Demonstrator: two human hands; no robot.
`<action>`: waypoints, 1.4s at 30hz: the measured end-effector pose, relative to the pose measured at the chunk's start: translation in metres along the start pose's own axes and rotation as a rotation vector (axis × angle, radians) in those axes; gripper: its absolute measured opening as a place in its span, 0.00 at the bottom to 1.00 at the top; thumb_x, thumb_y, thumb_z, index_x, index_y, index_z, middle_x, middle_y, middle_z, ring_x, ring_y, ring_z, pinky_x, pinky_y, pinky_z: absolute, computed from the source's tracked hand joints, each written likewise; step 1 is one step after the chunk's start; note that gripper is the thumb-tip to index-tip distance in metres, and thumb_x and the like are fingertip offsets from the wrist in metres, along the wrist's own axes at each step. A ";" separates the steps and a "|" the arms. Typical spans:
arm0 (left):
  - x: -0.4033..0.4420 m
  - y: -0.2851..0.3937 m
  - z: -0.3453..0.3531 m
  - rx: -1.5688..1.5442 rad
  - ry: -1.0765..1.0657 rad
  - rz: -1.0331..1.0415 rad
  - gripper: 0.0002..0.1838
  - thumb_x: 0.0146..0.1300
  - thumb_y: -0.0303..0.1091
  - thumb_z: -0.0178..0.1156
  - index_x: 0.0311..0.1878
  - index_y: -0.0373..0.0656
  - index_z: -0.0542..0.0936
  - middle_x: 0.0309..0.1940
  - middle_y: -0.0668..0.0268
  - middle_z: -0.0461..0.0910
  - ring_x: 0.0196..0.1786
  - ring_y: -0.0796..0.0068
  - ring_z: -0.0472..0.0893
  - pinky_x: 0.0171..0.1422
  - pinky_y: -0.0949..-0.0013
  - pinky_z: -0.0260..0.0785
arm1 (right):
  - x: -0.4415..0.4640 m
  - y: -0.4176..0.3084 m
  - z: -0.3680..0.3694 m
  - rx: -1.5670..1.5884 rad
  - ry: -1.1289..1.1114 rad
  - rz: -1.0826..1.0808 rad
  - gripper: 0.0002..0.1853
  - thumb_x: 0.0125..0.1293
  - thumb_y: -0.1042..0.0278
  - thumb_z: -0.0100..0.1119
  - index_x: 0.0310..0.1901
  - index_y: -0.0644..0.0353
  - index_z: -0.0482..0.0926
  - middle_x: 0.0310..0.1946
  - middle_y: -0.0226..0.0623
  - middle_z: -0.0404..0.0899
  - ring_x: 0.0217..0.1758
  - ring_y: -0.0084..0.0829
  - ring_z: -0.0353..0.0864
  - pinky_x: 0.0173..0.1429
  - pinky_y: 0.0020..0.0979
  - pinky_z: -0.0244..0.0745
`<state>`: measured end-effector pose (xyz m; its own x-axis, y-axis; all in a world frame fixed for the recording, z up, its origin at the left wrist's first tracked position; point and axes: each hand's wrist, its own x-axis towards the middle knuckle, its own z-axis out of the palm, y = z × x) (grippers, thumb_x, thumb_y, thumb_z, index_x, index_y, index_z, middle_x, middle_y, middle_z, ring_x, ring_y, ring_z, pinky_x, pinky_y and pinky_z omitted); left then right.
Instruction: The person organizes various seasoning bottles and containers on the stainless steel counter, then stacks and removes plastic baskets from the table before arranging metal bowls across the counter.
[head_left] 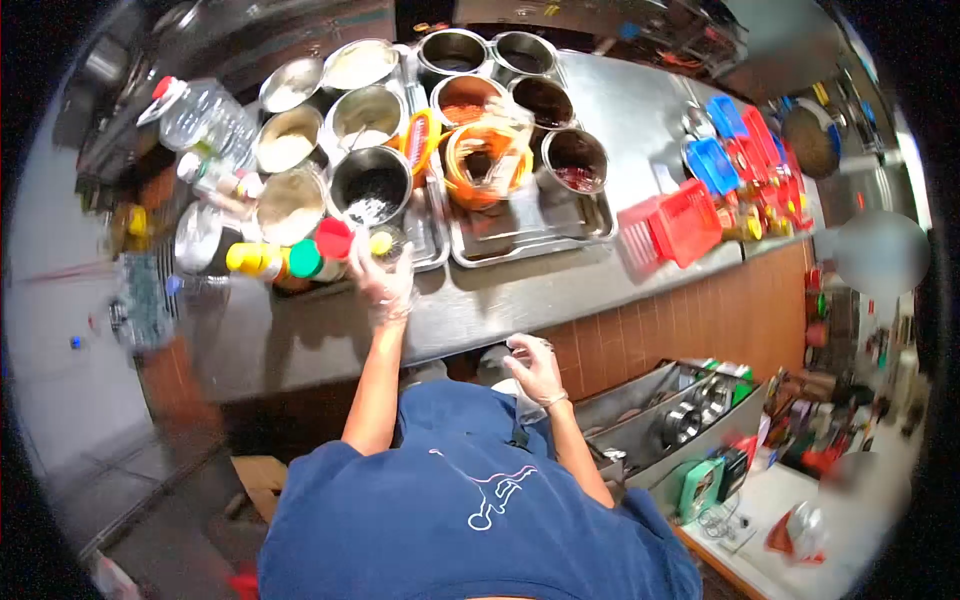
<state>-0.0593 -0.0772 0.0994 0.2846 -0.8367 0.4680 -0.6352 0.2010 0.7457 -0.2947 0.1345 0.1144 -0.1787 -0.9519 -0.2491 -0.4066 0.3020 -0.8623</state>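
My left hand (384, 288), in a clear plastic glove, reaches to the near edge of the seasoning containers. Its fingers are around a small yellow-capped bottle (381, 243), partly blurred. Close beside it stand a red-capped bottle (334, 239), a green-capped bottle (305, 260) and a yellow bottle (255, 260). Just beyond is a steel pot (371, 186) with dark contents and some white in it. My right hand (537, 371), also gloved, hovers in front of the counter edge near my body. Its fingers are loosely bent and apart, with nothing visible in them.
Several steel pots of powders and sauces stand on the steel counter (460, 315), some on a metal tray (530, 243). An orange container (485, 165) sits among them. Red baskets (690, 222) and blue baskets (712, 164) are rightward. An open drawer (650, 400) juts out at lower right.
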 end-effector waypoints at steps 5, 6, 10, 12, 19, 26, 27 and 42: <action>0.004 0.029 -0.004 0.074 -0.023 0.081 0.45 0.50 0.35 0.79 0.70 0.33 0.68 0.66 0.46 0.71 0.68 0.46 0.71 0.76 0.51 0.62 | -0.030 0.034 -0.025 0.059 0.095 0.056 0.23 0.57 0.61 0.72 0.53 0.62 0.81 0.49 0.44 0.84 0.46 0.36 0.85 0.52 0.37 0.81; 0.001 0.027 -0.002 0.144 0.007 0.118 0.45 0.50 0.36 0.79 0.70 0.32 0.68 0.66 0.45 0.70 0.69 0.46 0.70 0.76 0.51 0.61 | -0.033 0.039 -0.036 0.055 0.076 0.107 0.24 0.57 0.60 0.71 0.53 0.61 0.82 0.48 0.45 0.84 0.45 0.37 0.85 0.52 0.37 0.80; -0.025 0.041 0.001 0.346 0.131 0.228 0.41 0.56 0.36 0.72 0.71 0.33 0.66 0.66 0.46 0.71 0.69 0.45 0.69 0.75 0.49 0.62 | -0.052 0.065 -0.086 -0.042 0.152 0.079 0.22 0.58 0.60 0.70 0.53 0.61 0.82 0.46 0.44 0.84 0.47 0.39 0.84 0.54 0.39 0.79; -0.041 0.077 0.003 0.354 0.133 0.239 0.39 0.55 0.34 0.70 0.70 0.32 0.67 0.65 0.45 0.71 0.67 0.44 0.71 0.74 0.48 0.63 | -0.063 0.086 -0.121 -0.070 0.177 0.077 0.21 0.59 0.60 0.71 0.52 0.60 0.82 0.47 0.43 0.84 0.49 0.39 0.83 0.57 0.39 0.79; -0.135 0.234 0.099 -0.175 -0.130 0.387 0.20 0.60 0.22 0.63 0.57 0.35 0.76 0.55 0.54 0.75 0.55 0.61 0.77 0.51 0.63 0.74 | -0.098 0.163 -0.250 0.075 0.398 0.205 0.21 0.61 0.66 0.69 0.55 0.64 0.80 0.48 0.44 0.82 0.50 0.37 0.85 0.58 0.36 0.81; -0.261 0.361 0.176 -0.502 -1.198 -0.137 0.11 0.67 0.27 0.63 0.51 0.40 0.79 0.39 0.68 0.79 0.40 0.81 0.78 0.38 0.73 0.73 | -0.155 0.191 -0.338 0.832 0.696 0.040 0.21 0.65 0.71 0.67 0.59 0.63 0.77 0.54 0.39 0.81 0.53 0.28 0.83 0.60 0.32 0.79; -0.277 0.376 0.186 -0.548 -1.285 -0.068 0.11 0.68 0.27 0.63 0.52 0.40 0.79 0.37 0.69 0.79 0.39 0.83 0.77 0.39 0.75 0.72 | -0.164 0.189 -0.345 0.844 0.721 0.023 0.23 0.66 0.72 0.65 0.62 0.62 0.75 0.56 0.39 0.79 0.54 0.28 0.83 0.61 0.32 0.79; -0.431 0.576 0.356 -0.504 -2.310 0.433 0.09 0.71 0.35 0.60 0.42 0.39 0.85 0.29 0.68 0.80 0.33 0.81 0.75 0.37 0.71 0.68 | -0.192 0.244 -0.485 1.379 1.133 -0.351 0.29 0.72 0.56 0.59 0.68 0.62 0.66 0.69 0.45 0.69 0.68 0.42 0.73 0.69 0.49 0.71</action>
<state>-0.8031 0.2181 0.1585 -0.9056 0.3536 -0.2340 -0.1680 0.2075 0.9637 -0.7942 0.4165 0.1657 -0.9513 -0.2854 -0.1165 0.2895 -0.6972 -0.6559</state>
